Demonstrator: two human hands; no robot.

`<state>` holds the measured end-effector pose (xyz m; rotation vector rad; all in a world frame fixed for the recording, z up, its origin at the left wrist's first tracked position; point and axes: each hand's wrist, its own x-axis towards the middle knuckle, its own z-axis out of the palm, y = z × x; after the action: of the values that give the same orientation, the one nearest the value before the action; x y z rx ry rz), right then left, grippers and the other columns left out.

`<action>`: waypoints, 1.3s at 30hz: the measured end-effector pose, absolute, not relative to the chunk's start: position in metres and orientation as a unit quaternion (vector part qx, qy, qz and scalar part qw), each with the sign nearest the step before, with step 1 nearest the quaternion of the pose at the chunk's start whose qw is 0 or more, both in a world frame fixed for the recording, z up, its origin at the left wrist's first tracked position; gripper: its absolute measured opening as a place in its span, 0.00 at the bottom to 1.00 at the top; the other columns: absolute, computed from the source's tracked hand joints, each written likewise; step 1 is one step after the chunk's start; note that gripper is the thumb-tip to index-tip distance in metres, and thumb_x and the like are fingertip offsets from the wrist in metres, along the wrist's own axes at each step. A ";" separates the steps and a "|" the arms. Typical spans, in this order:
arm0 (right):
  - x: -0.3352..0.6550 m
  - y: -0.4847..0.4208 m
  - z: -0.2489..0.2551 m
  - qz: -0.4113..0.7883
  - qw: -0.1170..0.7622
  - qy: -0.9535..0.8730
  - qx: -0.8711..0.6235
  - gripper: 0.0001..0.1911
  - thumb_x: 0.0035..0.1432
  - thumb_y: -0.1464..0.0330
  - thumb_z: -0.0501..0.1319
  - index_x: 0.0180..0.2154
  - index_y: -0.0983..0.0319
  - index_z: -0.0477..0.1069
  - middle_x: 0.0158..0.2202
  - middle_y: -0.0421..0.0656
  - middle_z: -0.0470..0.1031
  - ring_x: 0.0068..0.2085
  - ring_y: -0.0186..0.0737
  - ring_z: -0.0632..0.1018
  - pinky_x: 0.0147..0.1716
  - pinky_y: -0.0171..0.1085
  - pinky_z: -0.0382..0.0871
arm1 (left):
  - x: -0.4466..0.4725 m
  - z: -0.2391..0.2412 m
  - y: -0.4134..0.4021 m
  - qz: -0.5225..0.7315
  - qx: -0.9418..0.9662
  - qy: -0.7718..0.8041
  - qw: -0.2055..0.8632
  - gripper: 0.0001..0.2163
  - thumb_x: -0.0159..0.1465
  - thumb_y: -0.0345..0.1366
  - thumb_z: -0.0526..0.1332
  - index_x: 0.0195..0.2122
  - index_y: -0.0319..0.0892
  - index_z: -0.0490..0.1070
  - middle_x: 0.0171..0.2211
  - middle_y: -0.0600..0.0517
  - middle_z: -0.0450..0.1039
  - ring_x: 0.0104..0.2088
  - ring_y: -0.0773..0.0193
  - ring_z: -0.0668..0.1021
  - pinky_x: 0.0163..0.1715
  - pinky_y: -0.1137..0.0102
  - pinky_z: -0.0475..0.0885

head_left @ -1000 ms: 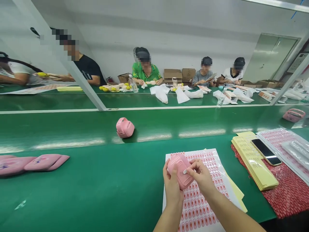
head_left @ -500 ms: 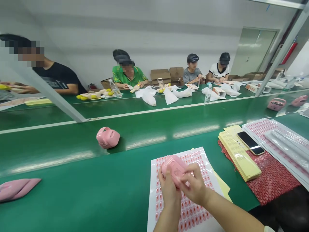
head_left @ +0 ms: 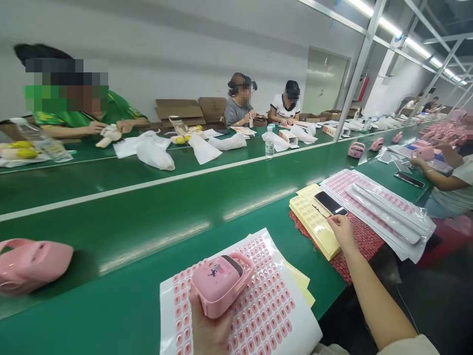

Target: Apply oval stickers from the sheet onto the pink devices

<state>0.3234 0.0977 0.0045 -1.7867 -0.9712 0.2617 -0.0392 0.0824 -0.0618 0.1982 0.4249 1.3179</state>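
Observation:
My left hand grips a pink toy case with a small handle and a cartoon sticker on top, held just above a white sheet of red stickers. My right hand has reached out to the right and rests on a stack of yellow sticker sheets, fingers pinched at the stack's edge next to a black phone. What those fingers hold, if anything, is too small to see.
Another pink case lies on the green conveyor belt at the left. Clear-wrapped sticker sheets and red bubble wrap lie right. People sit across the belt and at the far right, with white bags, boxes and a bottle.
The view swung right. My right hand left the pink case and reached over to the yellow sheets. My left hand alone now holds the case, turned sticker side up.

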 end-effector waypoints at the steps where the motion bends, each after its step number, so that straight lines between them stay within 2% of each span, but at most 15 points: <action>1: 0.326 0.099 0.000 0.114 0.506 -0.407 -0.752 0.10 0.44 0.61 0.58 0.21 0.62 0.67 0.27 0.43 0.68 0.31 0.41 0.71 0.35 0.42 0.66 | -0.040 -0.061 0.082 0.603 0.088 0.193 0.769 0.32 0.50 0.37 0.67 0.55 0.60 0.58 0.47 0.52 0.74 0.48 0.48 0.73 0.50 0.46 0.63; 4: 0.324 0.101 -0.011 0.109 0.476 -0.409 -0.771 0.06 0.42 0.66 0.57 0.18 0.61 0.65 0.25 0.42 0.67 0.31 0.42 0.70 0.34 0.42 0.66 | -0.036 -0.054 0.082 0.612 0.069 0.205 0.760 0.32 0.49 0.39 0.67 0.55 0.58 0.58 0.50 0.52 0.71 0.51 0.49 0.71 0.51 0.48 0.63; 8: 0.322 0.104 -0.013 0.070 0.453 -0.422 -0.783 0.06 0.41 0.71 0.56 0.17 0.59 0.61 0.27 0.43 0.64 0.35 0.45 0.69 0.41 0.47 0.64 | -0.027 -0.044 0.081 0.644 0.059 0.230 0.728 0.25 0.52 0.44 0.63 0.52 0.57 0.62 0.48 0.54 0.73 0.51 0.51 0.71 0.48 0.52 0.68; 12: 0.303 0.088 -0.011 0.035 0.444 -0.458 -0.769 0.02 0.45 0.72 0.57 0.26 0.60 0.67 0.36 0.49 0.64 0.46 0.51 0.66 0.50 0.52 0.57 | -0.021 -0.038 0.083 0.643 0.037 0.267 0.717 0.20 0.53 0.48 0.61 0.47 0.56 0.67 0.45 0.52 0.74 0.49 0.50 0.71 0.42 0.52 0.71; 14: 0.279 0.067 -0.016 0.051 0.430 -0.523 -0.734 0.05 0.48 0.71 0.57 0.31 0.61 0.69 0.38 0.49 0.66 0.47 0.50 0.67 0.51 0.51 0.58 | -0.019 -0.036 0.084 0.644 0.016 0.288 0.708 0.19 0.53 0.49 0.60 0.46 0.55 0.68 0.43 0.50 0.74 0.50 0.48 0.71 0.42 0.50 0.70; 16: 0.250 0.037 -0.026 0.116 0.388 -0.651 -0.642 0.08 0.52 0.70 0.56 0.36 0.60 0.69 0.38 0.48 0.68 0.45 0.47 0.70 0.48 0.49 0.63 | -0.016 -0.033 0.084 0.652 0.000 0.300 0.696 0.19 0.53 0.50 0.60 0.45 0.55 0.68 0.41 0.50 0.75 0.50 0.48 0.70 0.43 0.50 0.69; 18: 0.223 0.009 -0.036 0.189 0.328 -0.747 -0.546 0.15 0.52 0.71 0.57 0.43 0.59 0.68 0.43 0.49 0.69 0.47 0.45 0.71 0.47 0.46 0.67 | -0.014 -0.030 0.083 0.659 -0.007 0.310 0.685 0.18 0.54 0.51 0.58 0.45 0.53 0.69 0.40 0.50 0.75 0.49 0.49 0.71 0.43 0.51 0.69; 21: 0.201 -0.017 -0.048 0.231 0.274 -0.797 -0.485 0.23 0.51 0.71 0.60 0.50 0.60 0.65 0.50 0.51 0.68 0.52 0.48 0.69 0.50 0.47 0.65 | -0.010 -0.024 0.081 0.655 -0.011 0.331 0.679 0.17 0.56 0.50 0.57 0.44 0.52 0.69 0.40 0.50 0.75 0.45 0.51 0.73 0.41 0.54 0.70; 27: 0.209 -0.010 -0.054 0.233 0.281 -0.800 -0.475 0.16 0.52 0.71 0.61 0.45 0.57 0.70 0.48 0.49 0.72 0.50 0.48 0.72 0.48 0.48 0.67 | -0.005 -0.021 0.079 0.657 -0.011 0.316 0.685 0.16 0.57 0.49 0.57 0.45 0.52 0.69 0.38 0.51 0.75 0.38 0.55 0.76 0.38 0.57 0.71; 31: 0.214 0.001 -0.046 0.230 0.244 -0.828 -0.449 0.12 0.51 0.71 0.63 0.40 0.55 0.74 0.46 0.47 0.74 0.48 0.47 0.73 0.47 0.47 0.68 | -0.005 -0.022 0.080 0.660 -0.008 0.316 0.682 0.16 0.57 0.49 0.57 0.46 0.52 0.69 0.38 0.51 0.75 0.38 0.55 0.76 0.38 0.58 0.71; 35: 0.213 0.007 -0.035 0.199 0.180 -0.871 -0.411 0.10 0.55 0.72 0.58 0.38 0.56 0.74 0.43 0.47 0.75 0.46 0.45 0.74 0.43 0.46 0.70 | -0.005 -0.021 0.079 0.661 0.007 0.317 0.680 0.17 0.57 0.48 0.57 0.47 0.52 0.69 0.40 0.50 0.75 0.40 0.54 0.76 0.37 0.58 0.72; 39: 0.213 0.009 -0.028 0.163 0.128 -0.908 -0.364 0.15 0.58 0.76 0.50 0.40 0.60 0.72 0.43 0.50 0.75 0.45 0.44 0.74 0.37 0.43 0.73 | -0.003 -0.018 0.078 0.660 0.005 0.328 0.676 0.17 0.57 0.49 0.56 0.44 0.50 0.70 0.40 0.50 0.75 0.39 0.53 0.76 0.34 0.58 0.73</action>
<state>0.2127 0.0085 -0.0275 -1.0581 -2.6423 0.4752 -0.0033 0.0783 -0.0182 0.0113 0.7380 1.4832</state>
